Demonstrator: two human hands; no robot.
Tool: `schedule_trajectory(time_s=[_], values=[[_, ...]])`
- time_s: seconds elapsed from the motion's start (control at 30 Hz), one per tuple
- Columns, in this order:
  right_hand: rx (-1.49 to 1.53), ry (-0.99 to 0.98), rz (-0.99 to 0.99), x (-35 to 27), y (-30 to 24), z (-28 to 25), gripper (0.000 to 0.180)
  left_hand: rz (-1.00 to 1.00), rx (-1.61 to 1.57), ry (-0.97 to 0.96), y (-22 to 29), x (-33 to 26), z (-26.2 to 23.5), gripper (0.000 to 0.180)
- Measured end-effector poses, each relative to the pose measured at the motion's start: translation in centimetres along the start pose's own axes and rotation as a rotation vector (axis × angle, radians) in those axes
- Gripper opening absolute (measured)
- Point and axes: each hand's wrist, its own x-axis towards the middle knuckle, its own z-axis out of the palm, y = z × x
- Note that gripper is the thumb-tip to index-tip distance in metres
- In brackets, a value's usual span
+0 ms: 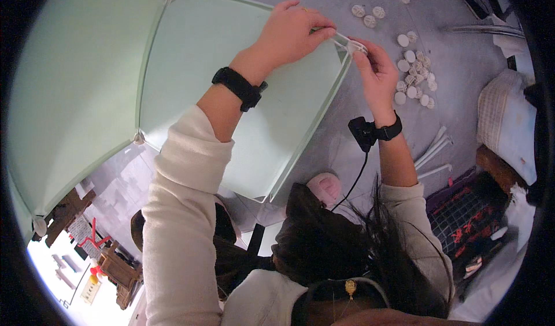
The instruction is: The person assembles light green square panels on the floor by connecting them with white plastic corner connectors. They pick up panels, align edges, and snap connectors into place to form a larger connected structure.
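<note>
fingers at work on the corner: left hand [292,34] pinches the top edge of the pale green panel [243,94], right hand [373,71] closed on a white round connector [356,47] at that corner. looks like the seating step; next calls for a square, firm push. spare connectors [413,71] lie on the floor.

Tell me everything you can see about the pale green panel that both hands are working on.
The pale green panel is a flat, matte, plastic-looking sheet with a thin whitish frame along its edges. It stands tilted over the grey floor, joined along one edge to a similar neighbouring panel by small white corner connectors. The left hand pinches its top edge near the corner, and the right hand holds a white connector there.
</note>
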Motion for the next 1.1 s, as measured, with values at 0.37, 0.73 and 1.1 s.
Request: schedule_trajectory(time_s=[0.37,0.73,1.1], values=[[0.030,-0.004,-0.020,-0.4,1.0,-0.3,0.027,-0.009,-0.080,-0.124,-1.4,-0.6,0.5,0.020],[0.065,-0.067,-0.011,0.0,1.0,-0.8,0.025,0.163,0.235,-0.037,2.1,-1.1,-2.9,0.037],[0.104,-0.092,-0.025,0.3,1.1,-1.0,0.024,-0.694,0.027,0.468,8.8,-17.7,-5.4,0.024]])
